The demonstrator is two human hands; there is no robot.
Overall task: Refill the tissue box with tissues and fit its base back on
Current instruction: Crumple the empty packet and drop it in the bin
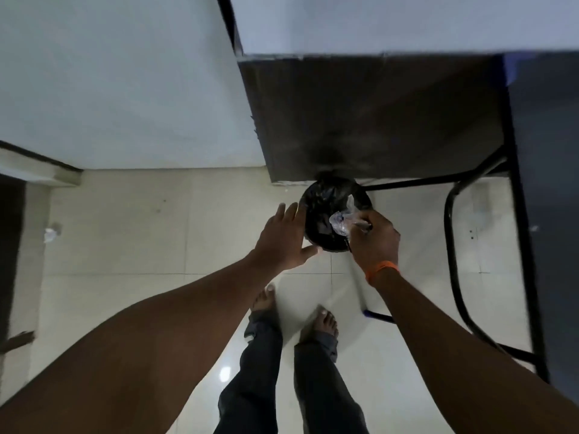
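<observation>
Clear crumpled plastic wrapper sits pinched in my right hand over the round black-lined bin, likely for dropping; my left hand hovers spread and empty beside the rim.

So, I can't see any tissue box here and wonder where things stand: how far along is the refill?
Nothing visibly done: no tissue box or base in view. In hand: the right hand holds crumpled clear plastic over a black-lined bin; the left hand hovers open. Refilling and fitting the base seemingly remain.
</observation>
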